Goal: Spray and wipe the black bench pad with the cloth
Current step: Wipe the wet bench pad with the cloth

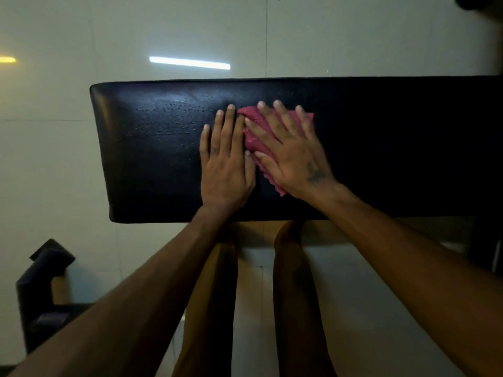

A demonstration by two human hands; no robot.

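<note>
Nearest us, both forearms reach out over the person's legs to the black bench pad [381,159], and both hands land flat at its middle. The right hand [291,151] is spread wide, palm pinning the red cloth [251,137] to the pad; the left hand [224,164] lies open and empty just beside it, fingers together. That cloth looks soft, light and bunchy, so pressing from above should suit it better than pinching. The pad seems firm and slick, with spray droplets [168,118] beaded left of the hands. Beyond the pad, a pale tiled floor [81,36] reflects a strip light; the pad's right end is too dark to judge.
</note>
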